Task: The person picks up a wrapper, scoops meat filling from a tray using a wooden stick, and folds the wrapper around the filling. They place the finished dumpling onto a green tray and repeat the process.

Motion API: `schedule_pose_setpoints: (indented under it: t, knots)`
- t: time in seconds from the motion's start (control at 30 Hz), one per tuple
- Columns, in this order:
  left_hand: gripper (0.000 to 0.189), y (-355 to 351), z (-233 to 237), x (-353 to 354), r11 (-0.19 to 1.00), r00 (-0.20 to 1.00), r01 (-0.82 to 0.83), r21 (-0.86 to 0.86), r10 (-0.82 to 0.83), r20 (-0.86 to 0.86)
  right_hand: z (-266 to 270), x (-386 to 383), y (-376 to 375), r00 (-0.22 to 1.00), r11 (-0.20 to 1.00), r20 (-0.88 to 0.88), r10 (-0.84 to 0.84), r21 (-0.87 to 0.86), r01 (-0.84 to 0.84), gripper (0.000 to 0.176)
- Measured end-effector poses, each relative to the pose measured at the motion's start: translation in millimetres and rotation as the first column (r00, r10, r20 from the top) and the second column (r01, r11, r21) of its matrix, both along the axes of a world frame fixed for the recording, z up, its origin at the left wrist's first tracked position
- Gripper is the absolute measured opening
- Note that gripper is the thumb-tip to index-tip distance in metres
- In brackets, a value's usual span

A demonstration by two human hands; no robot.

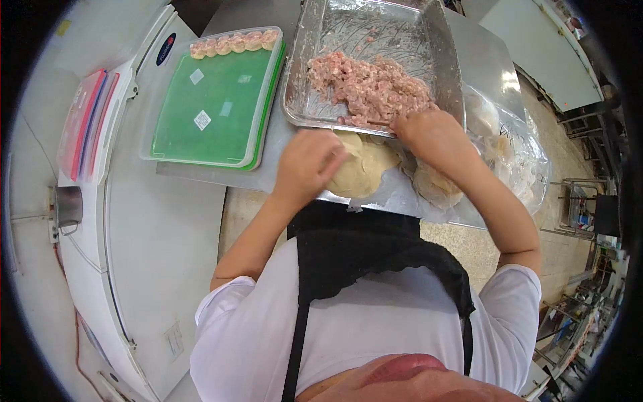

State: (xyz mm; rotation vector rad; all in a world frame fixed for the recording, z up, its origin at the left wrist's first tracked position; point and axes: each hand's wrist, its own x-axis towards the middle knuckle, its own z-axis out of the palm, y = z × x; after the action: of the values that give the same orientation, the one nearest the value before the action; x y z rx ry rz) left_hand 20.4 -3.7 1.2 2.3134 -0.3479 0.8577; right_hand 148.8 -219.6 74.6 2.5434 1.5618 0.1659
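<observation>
My left hand [307,166] is closed, its fingers curled at the edge of a pale round dough wrapper [349,142]. That wrapper lies over a stack of dough wrappers [362,173] at the table's front edge. My right hand [429,137] is wrapped round a thin brown stick [379,123], whose tip touches the meat at the near rim of the metal tray. Pink minced meat [375,87] is heaped in the near half of the metal tray [295,87]. Most of the stick is hidden by my fingers.
Left of the tray stands a clear plastic container with a green base [181,134]; a row of filled dumplings [234,43] lines its far edge. Plastic bags of wrappers [516,161] lie at the right. A wrapped bundle [435,184] sits below my right wrist. A white freezer [161,248] stands left.
</observation>
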Motion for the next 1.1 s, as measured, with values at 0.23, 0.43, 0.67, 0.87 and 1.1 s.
schedule_pose_setpoints:
  t: [0.23, 0.43, 0.67, 0.87, 1.1]
  knots:
    - [0.03, 1.5, -15.6, -5.6, 0.943, 0.892, 0.307, -0.132, -0.333, -0.304, 55.1, 28.3, -5.0, 0.974, 0.974, 0.142, -0.179, -0.113, 0.196, 0.016]
    - [0.021, 1.7, -23.0, 1.9, 0.96, 0.914, 0.28, -0.002, -0.267, -0.305, 10.5, 7.5, 4.6, 0.999, 0.999, -0.041, -0.03, -0.02, 0.029, 0.028]
    - [0.016, -20.0, -20.7, 1.9, 0.896, 0.88, 0.444, 0.013, -0.433, -0.192, 7.7, 23.6, 1.5, 0.992, 0.987, 0.005, -0.126, -0.102, 0.126, 0.021]
    - [0.015, -25.8, -15.1, 18.8, 0.875, 0.871, 0.482, 0.045, -0.473, -0.133, 19.6, 11.4, 1.7, 1.0, 1.0, -0.005, 0.005, -0.008, -0.005, 0.011]
    - [0.017, -21.3, -14.6, 27.8, 0.918, 0.911, 0.396, 0.007, -0.392, -0.124, -10.7, -6.9, 17.5, 0.993, 0.992, -0.118, -0.024, 0.117, 0.038, 0.015]
